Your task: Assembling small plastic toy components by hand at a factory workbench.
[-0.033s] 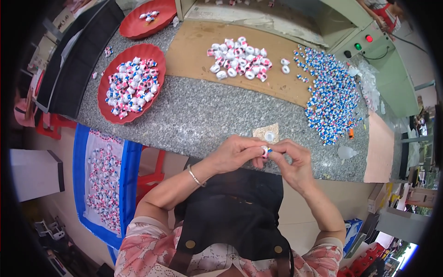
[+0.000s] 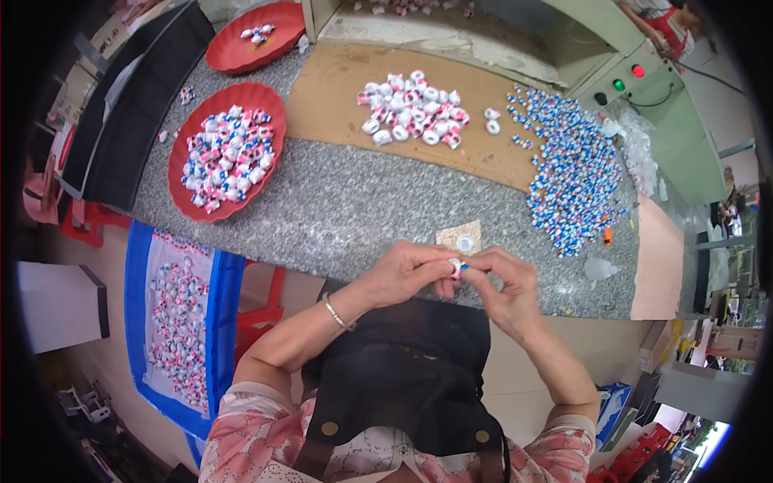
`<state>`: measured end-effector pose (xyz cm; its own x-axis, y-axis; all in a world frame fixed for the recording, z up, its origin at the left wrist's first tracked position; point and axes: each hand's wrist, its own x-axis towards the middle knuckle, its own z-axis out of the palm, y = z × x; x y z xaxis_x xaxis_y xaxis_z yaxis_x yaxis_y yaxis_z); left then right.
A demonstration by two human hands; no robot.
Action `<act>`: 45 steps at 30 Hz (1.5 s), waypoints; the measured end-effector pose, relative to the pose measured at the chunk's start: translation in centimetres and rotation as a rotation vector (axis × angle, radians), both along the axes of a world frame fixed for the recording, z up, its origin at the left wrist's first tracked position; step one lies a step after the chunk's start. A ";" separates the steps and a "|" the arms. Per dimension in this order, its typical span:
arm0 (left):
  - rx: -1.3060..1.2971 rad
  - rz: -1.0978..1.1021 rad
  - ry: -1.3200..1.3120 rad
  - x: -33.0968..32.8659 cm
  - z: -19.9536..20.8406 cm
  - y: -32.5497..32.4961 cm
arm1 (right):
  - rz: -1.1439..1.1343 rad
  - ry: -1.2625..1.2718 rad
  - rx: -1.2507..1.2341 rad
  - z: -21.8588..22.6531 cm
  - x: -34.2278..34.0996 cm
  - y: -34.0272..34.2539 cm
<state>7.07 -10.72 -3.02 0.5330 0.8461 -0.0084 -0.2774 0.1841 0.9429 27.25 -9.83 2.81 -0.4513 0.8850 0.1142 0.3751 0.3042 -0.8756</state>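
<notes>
Over the table's front edge, my left hand (image 2: 409, 274) is closed in a pinch on a small white-and-pink figurine piece (image 2: 455, 270). My right hand (image 2: 506, 283) meets it from the other side, thumb and forefinger closed on a small blue part (image 2: 464, 266) at the piece. The fingertips partly hide both parts, so how they join cannot be made out. Just beyond my fingers, a small white ring-shaped piece (image 2: 465, 242) rests on a speckled beige pad (image 2: 448, 237).
White-and-pink pieces (image 2: 415, 109) lie heaped on brown cardboard (image 2: 322, 97). Right of them spreads a pile of tiny blue-and-white parts (image 2: 568, 177). A red bowl (image 2: 179, 181) of assembled figurines stands left, another red bowl (image 2: 229, 52) behind. A blue bin (image 2: 138, 314) sits lower left; a green machine (image 2: 676, 121) stands behind.
The view has shifted slightly, so the table's contents sit a little differently in the picture. Both hands keep their pinch on the small parts.
</notes>
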 end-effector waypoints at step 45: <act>-0.067 0.221 -0.002 0.4 0.3 8.7 | -0.153 -0.495 0.227 -3.5 6.8 3.5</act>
